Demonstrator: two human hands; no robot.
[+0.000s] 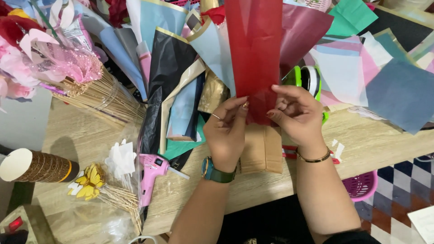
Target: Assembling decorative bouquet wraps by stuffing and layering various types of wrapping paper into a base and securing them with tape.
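My left hand [226, 129] and my right hand [296, 113] both pinch the lower end of a red translucent wrapping sheet [253, 49], which stands upright and gathers narrow at the bottom. My left wrist wears a green watch; a thin bracelet circles my right wrist. Under my hands lies a brown paper piece [262, 151] on the wooden table [370, 144].
Piled wrapping sheets in many colours [348, 63] cover the far side. A bundle of wooden sticks [101, 97] and artificial flowers [18, 54] lie left. A pink glue gun [151, 174], yellow butterfly picks [90, 180], a paper roll [36, 166], a green-and-white tape dispenser [307, 79] and a pink basket [361, 186] are nearby.
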